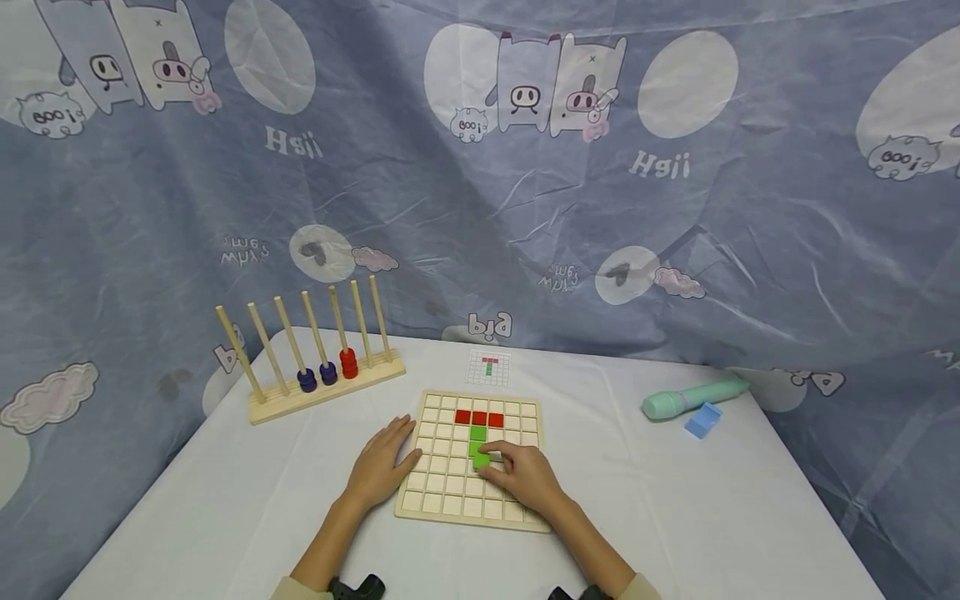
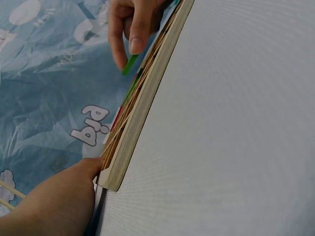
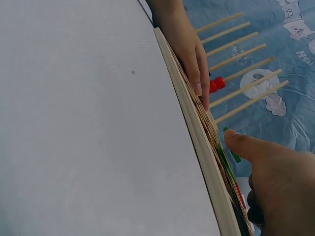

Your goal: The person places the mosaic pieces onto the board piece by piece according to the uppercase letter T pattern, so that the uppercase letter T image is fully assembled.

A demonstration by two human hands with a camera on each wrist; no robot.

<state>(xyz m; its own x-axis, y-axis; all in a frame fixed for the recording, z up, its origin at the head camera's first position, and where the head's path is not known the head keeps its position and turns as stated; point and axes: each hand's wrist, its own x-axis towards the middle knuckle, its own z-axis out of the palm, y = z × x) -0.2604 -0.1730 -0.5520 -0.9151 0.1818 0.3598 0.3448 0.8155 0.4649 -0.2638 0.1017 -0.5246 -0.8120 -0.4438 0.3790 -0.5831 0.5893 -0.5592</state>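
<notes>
A wooden grid board (image 1: 435, 485) lies on the white table. Three red tiles (image 1: 479, 418) sit side by side in one of its upper rows, and a green tile (image 1: 478, 433) sits directly below the middle one. My right hand (image 1: 527, 477) pinches another green tile (image 1: 481, 461) between thumb and fingers, low over the column of green; the left wrist view shows this tile (image 2: 130, 65) tilted and above the board. My left hand (image 1: 380, 465) rests at the board's left edge, fingers extended, with the thumb at the rim.
Behind the board lies a small printed grid card (image 1: 489, 367) with a red and green T pattern. A wooden peg rack (image 1: 326, 388) with red and dark blue beads stands at the left. To the right are a mint green cylindrical tool (image 1: 693, 398) and a blue block (image 1: 703, 421).
</notes>
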